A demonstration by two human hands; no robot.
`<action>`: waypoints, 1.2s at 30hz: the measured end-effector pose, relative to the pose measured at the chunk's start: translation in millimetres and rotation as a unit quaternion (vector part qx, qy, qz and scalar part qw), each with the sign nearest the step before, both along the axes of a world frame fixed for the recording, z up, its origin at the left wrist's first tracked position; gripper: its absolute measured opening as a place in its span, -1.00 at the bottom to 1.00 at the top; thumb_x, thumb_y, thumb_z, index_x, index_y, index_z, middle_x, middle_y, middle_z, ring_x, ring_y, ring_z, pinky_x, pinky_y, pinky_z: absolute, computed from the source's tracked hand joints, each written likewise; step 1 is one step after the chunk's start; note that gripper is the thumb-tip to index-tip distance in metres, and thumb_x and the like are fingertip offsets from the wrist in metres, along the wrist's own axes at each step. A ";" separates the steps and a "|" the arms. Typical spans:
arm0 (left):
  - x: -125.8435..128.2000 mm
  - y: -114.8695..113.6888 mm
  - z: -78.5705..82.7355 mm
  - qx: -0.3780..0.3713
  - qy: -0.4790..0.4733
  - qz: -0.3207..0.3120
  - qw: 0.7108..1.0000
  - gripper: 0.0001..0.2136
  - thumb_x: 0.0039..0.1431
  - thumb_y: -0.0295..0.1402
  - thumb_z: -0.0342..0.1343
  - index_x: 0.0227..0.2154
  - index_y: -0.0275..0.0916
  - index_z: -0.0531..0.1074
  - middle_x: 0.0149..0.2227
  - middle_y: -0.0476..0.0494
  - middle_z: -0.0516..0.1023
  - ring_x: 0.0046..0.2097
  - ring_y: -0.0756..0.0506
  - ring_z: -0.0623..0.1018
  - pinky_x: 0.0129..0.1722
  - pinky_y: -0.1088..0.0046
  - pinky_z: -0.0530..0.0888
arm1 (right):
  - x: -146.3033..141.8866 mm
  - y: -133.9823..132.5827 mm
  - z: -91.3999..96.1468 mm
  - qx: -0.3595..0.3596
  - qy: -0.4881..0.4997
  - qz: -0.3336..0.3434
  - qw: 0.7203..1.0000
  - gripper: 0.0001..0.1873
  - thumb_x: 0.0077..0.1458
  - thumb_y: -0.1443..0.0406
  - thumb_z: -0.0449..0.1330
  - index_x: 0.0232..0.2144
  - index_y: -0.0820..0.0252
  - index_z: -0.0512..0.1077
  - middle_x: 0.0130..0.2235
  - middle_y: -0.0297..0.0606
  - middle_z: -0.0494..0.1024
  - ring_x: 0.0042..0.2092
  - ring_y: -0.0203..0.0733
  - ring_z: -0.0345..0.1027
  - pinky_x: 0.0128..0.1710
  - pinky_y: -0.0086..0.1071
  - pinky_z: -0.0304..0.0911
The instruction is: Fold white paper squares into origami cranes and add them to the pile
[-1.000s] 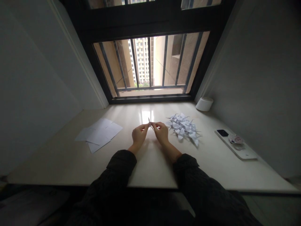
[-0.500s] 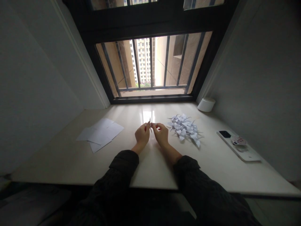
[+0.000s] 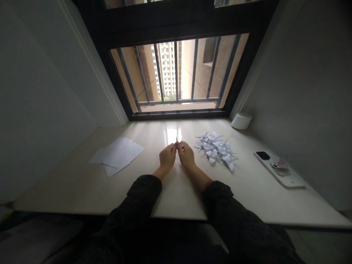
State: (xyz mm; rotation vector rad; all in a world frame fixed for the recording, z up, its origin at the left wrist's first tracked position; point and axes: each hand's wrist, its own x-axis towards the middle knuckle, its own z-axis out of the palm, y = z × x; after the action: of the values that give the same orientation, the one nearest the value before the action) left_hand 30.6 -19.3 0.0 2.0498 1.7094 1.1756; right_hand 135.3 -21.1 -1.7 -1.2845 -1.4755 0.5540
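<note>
Loose sheets [image 3: 117, 157]: a few white sheets, overlapping and lying flat on the pale table [image 3: 68, 183], well to the left of the pile of folded paper figures [image 3: 216, 148].
Left hand [image 3: 167, 158]: left of the pile and apart from it. The fingers are curled together, and the thumb and fingertips are pinched on the small folded paper [image 3: 176, 141]. A dark sleeve covers the arm to the wrist.
Small folded paper: left of the pile, gripped between the two hands. Only a thin tip shows above the fingertips; the rest is hidden by them.
Right hand [image 3: 187, 157]: between the left hand and the pile, near the pile but not touching it. It presses against the left hand, its fingers closed on the same paper.
Pile of folded paper figures: white, with pointed tips, heaped on the table.
White round container [image 3: 241, 120]: beyond the pile and to its right.
Phone [image 3: 279, 168]: flat on the table, well to the right of the pile.
</note>
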 end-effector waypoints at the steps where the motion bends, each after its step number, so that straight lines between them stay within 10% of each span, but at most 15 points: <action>1: -0.2 0.4 -0.3 -0.003 -0.019 -0.014 1.000 -0.56 0.31 -0.12 -0.27 -0.49 -0.21 0.39 -0.54 -0.06 0.43 -0.47 -0.03 0.39 -0.45 0.47 0.17 | 0.1 0.4 0.1 0.004 0.014 0.013 1.000 -0.58 0.23 0.04 -0.11 -0.56 0.11 0.22 -0.54 -0.40 0.30 -0.46 -0.26 0.19 -0.40 -0.39 0.09; 19: 2.8 1.2 2.4 -0.036 -0.328 -0.083 0.940 -0.48 0.21 0.04 -0.19 -0.71 -0.21 0.19 -0.68 0.02 0.23 -0.56 0.02 0.30 -0.46 0.45 0.27 | 3.9 0.4 3.9 0.039 0.083 0.065 0.994 -0.53 0.23 -0.01 -0.14 -0.57 0.11 0.21 -0.57 -0.39 0.29 -0.48 -0.26 0.23 -0.42 -0.38 0.11; 36: 11.4 -8.9 16.7 -0.043 -0.397 -0.032 0.916 -0.48 0.24 0.01 -0.22 -0.75 -0.18 0.11 -0.71 0.01 0.19 -0.59 0.02 0.27 -0.48 0.42 0.29 | -5.0 -3.4 5.9 0.009 0.178 0.056 0.982 -0.50 0.20 -0.05 -0.11 -0.61 0.12 0.22 -0.61 -0.40 0.27 -0.51 -0.27 0.20 -0.43 -0.37 0.13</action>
State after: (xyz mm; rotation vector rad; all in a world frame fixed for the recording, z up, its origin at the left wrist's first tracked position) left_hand 42.0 -28.2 16.6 1.2647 1.2365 1.5755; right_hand 130.3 -24.5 4.1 -1.0284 -1.2528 0.7991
